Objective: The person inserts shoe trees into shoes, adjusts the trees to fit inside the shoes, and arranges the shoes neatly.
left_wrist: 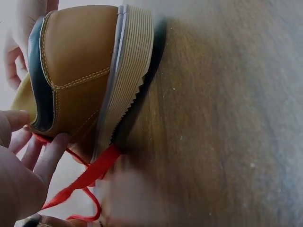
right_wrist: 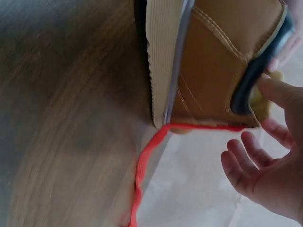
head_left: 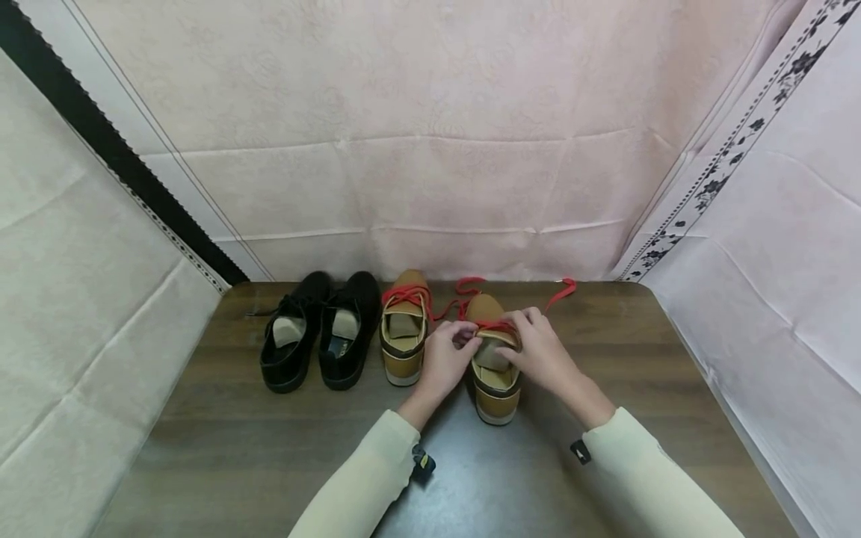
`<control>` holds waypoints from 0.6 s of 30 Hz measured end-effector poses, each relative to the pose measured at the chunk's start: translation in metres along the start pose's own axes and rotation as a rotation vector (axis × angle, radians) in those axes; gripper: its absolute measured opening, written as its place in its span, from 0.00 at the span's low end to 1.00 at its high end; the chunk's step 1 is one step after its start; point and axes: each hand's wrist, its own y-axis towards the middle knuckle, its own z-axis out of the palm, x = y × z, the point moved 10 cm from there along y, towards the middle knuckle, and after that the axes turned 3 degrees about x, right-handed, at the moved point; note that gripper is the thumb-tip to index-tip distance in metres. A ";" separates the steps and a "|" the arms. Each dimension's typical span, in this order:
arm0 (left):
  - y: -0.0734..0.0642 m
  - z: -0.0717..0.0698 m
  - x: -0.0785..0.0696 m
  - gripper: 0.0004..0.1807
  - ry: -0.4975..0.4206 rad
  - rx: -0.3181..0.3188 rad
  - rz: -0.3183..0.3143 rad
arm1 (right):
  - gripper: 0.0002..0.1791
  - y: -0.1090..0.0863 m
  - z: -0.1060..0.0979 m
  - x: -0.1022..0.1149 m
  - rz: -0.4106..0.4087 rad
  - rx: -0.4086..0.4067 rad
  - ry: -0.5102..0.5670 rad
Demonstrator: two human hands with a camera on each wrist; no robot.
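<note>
A brown shoe (head_left: 496, 404) with a dark collar and pale sole stands upright on the table, heel toward me. Its red lace (right_wrist: 140, 165) runs across the front and trails loose on both sides. At the left of the opening my left hand (head_left: 445, 360) pinches the shoe's upper edge between thumb and fingers, close to the lace. My right hand (head_left: 543, 357) grips the opposite edge, thumb by the tongue (head_left: 493, 354) and index finger near the lace; its other fingers hang loosely curled in the right wrist view. Fingertips partly hide the lacing.
The matching brown shoe (head_left: 402, 368) with red laces (head_left: 407, 294) stands just left of my left hand. Beyond it are two black shoes (head_left: 282, 376), side by side. A pale cloth wall (head_left: 417, 187) rises behind the wooden table (head_left: 222, 448).
</note>
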 end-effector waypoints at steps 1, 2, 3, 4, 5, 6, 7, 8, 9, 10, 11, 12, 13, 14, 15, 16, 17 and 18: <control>-0.001 0.001 -0.001 0.12 0.016 0.014 -0.010 | 0.32 -0.002 -0.003 -0.001 -0.008 -0.004 0.020; -0.003 0.002 -0.002 0.15 0.034 0.029 -0.022 | 0.31 -0.004 -0.006 -0.002 -0.018 -0.011 0.034; -0.005 0.004 -0.003 0.19 0.052 0.048 -0.035 | 0.30 -0.006 -0.009 -0.004 -0.024 -0.019 0.049; -0.007 0.006 -0.005 0.23 0.064 0.068 -0.048 | 0.29 -0.008 -0.013 -0.005 -0.030 -0.028 0.061; -0.010 0.008 -0.006 0.29 0.077 0.091 -0.069 | 0.28 -0.011 -0.017 -0.008 -0.031 -0.039 0.073; -0.014 0.011 -0.007 0.35 0.080 0.113 -0.088 | 0.28 -0.013 -0.021 -0.009 -0.034 -0.050 0.086; -0.017 0.014 -0.009 0.41 0.089 0.133 -0.107 | 0.27 -0.015 -0.025 -0.011 -0.039 -0.063 0.095; -0.021 0.017 -0.010 0.48 0.104 0.152 -0.126 | 0.26 -0.016 -0.029 -0.013 -0.042 -0.076 0.104; -0.024 0.020 -0.011 0.53 0.126 0.170 -0.141 | 0.26 -0.018 -0.032 -0.015 -0.043 -0.088 0.111; -0.028 0.023 -0.012 0.58 0.148 0.185 -0.153 | 0.26 -0.019 -0.035 -0.017 -0.043 -0.096 0.116; -0.031 0.027 -0.013 0.63 0.177 0.200 -0.167 | 0.25 -0.020 -0.037 -0.019 -0.041 -0.102 0.121; -0.034 0.030 -0.014 0.67 0.204 0.209 -0.173 | 0.25 -0.021 -0.039 -0.021 -0.039 -0.104 0.127; -0.037 0.033 -0.015 0.70 0.235 0.216 -0.178 | 0.24 -0.022 -0.039 -0.023 -0.033 -0.102 0.129; -0.039 0.036 -0.015 0.72 0.262 0.221 -0.183 | 0.24 -0.023 -0.039 -0.025 -0.026 -0.096 0.132; -0.041 0.038 -0.016 0.74 0.280 0.223 -0.185 | 0.24 -0.024 -0.038 -0.028 -0.018 -0.090 0.134; -0.042 0.041 -0.016 0.75 0.290 0.223 -0.188 | 0.23 -0.025 -0.038 -0.029 -0.014 -0.084 0.137; -0.044 0.042 -0.016 0.75 0.303 0.221 -0.192 | 0.23 -0.025 -0.037 -0.031 -0.011 -0.080 0.138; -0.044 0.044 -0.017 0.76 0.310 0.214 -0.191 | 0.23 -0.026 -0.036 -0.033 -0.008 -0.077 0.141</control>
